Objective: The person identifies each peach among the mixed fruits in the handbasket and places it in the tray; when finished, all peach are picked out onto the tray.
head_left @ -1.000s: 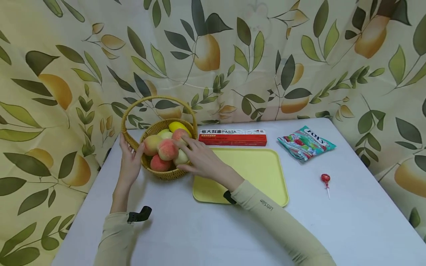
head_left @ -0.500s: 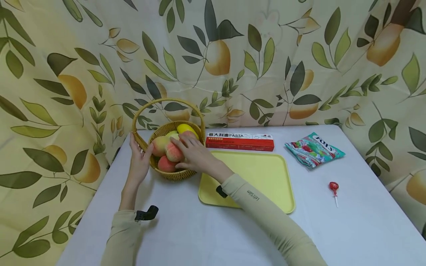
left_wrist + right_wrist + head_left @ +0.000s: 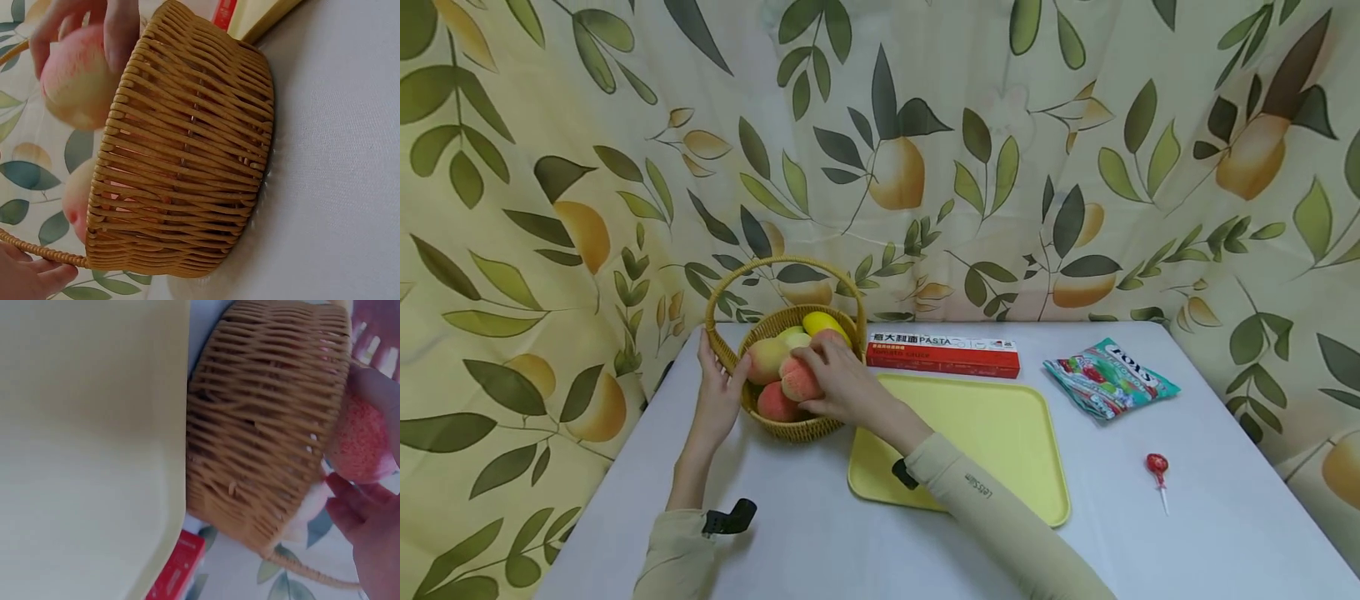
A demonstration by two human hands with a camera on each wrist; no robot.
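Observation:
A woven basket (image 3: pixel 790 429) with a hoop handle stands at the table's back left and holds several peaches and a yellow fruit (image 3: pixel 823 322). My right hand (image 3: pixel 838 385) reaches into it, fingers curled round a pink peach (image 3: pixel 797 385). In the left wrist view this peach (image 3: pixel 75 75) sits just above the basket rim (image 3: pixel 187 162), with fingertips (image 3: pixel 119 31) on it. The right wrist view shows the same peach (image 3: pixel 359 437) beside the basket wall (image 3: pixel 262 425). My left hand (image 3: pixel 718 392) rests against the basket's left side, fingers fairly straight, by the handle's base (image 3: pixel 37 250).
A yellow tray (image 3: pixel 1000 433) lies just right of the basket. Behind it is a red pasta box (image 3: pixel 943 354). A candy bag (image 3: pixel 1108 377) and a red lollipop (image 3: pixel 1157 465) lie further right. A leaf-patterned curtain encloses the table's back and sides.
My right hand shifted from lying across the fruit to gripping the pink peach. The left hand stayed on the basket. The head view tilted, so everything sits lower in frame.

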